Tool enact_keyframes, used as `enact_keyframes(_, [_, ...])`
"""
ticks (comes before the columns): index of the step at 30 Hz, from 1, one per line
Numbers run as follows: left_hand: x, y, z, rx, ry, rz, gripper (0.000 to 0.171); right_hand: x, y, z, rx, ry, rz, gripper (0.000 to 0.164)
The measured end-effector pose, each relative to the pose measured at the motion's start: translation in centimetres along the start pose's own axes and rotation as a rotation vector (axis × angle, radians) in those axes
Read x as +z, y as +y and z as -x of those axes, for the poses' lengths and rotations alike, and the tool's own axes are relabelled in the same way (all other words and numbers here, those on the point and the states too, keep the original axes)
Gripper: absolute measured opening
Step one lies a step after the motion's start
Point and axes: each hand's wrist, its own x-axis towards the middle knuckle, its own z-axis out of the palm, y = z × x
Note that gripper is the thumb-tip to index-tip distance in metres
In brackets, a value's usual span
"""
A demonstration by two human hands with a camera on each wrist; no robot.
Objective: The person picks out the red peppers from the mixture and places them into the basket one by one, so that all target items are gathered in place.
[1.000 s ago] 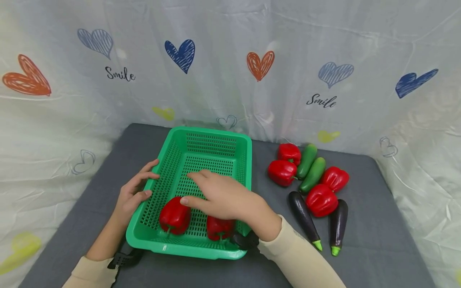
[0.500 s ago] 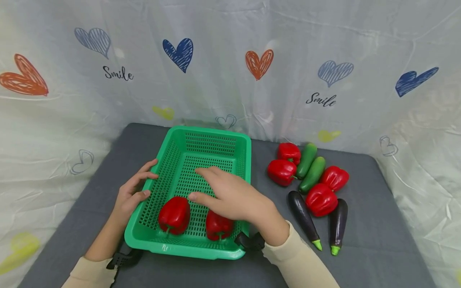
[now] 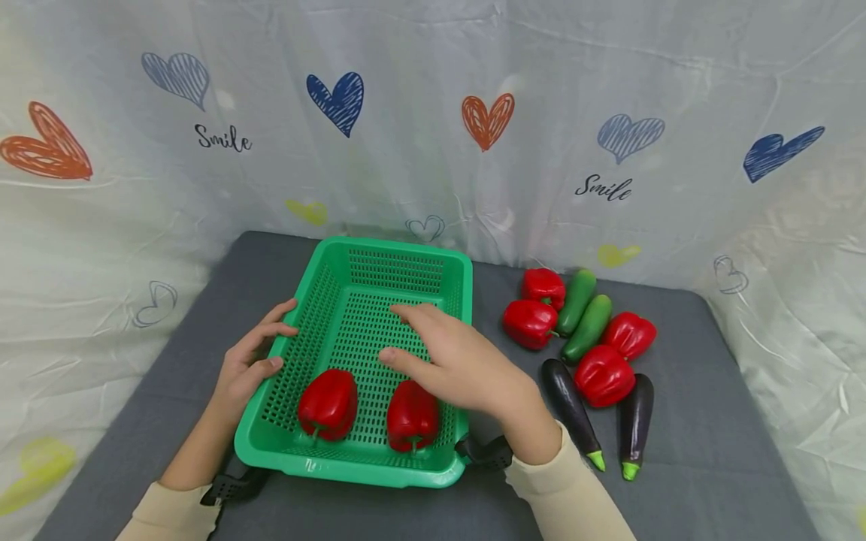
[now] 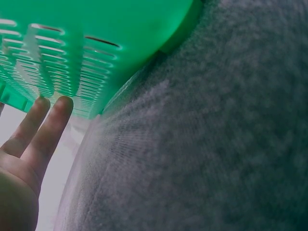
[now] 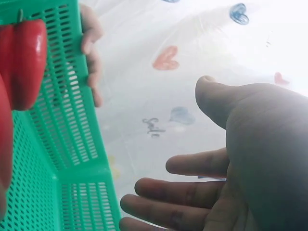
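Note:
A green plastic basket with slotted walls stands on the grey cloth. My left hand holds its left side, thumb and two fingertips over the rim; in the left wrist view two other fingers reach to the outer wall. Two red bell peppers lie at the near end inside, a left pepper and a right pepper. My right hand hovers over the basket's right side, thumb and fingers spread, holding nothing; it overlaps the top of the right pepper in the head view. Its spread fingers also show in the right wrist view.
Right of the basket lie several more red bell peppers, two cucumbers and two eggplants, grouped close together. A white curtain printed with hearts hangs behind the grey-covered table.
My right hand has drawn back to the right over the basket, uncovering more of the right bell pepper. My left hand and the vegetables stay put.

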Motion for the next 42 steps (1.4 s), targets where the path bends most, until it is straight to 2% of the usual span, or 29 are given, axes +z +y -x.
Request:
enact_keyframes(5, [0.1, 0.2, 0.0, -0.022, 0.004, -0.009, 0.038, -0.6, 0.5, 0.5, 0.000, 0.034, -0.053, 0.071])
enact_keyframes(12, [0.0, 0.1, 0.1, -0.045, 0.015, -0.007, 0.037, -1.8, 1.1, 0.9, -0.020, 0.106, -0.056, 0.067])
enact_keyframes(24, [-0.1, -0.1, -0.1, 0.031, -0.016, -0.003, 0.040, -3.3, 2.9, 1.9, 0.029, 0.204, -0.030, 0.068])
enact_keyframes(34, [-0.3, -0.2, -0.4, 0.056, -0.034, 0.004, 0.040, -4.8, 5.4, 2.5, 0.134, 0.297, 0.085, 0.067])
enact_keyframes(42, [-0.2, 0.0, -0.2, 0.038, -0.035, 0.002, 0.041, -5.8, 8.2, 3.1, 0.275, 0.276, 0.132, 0.068])
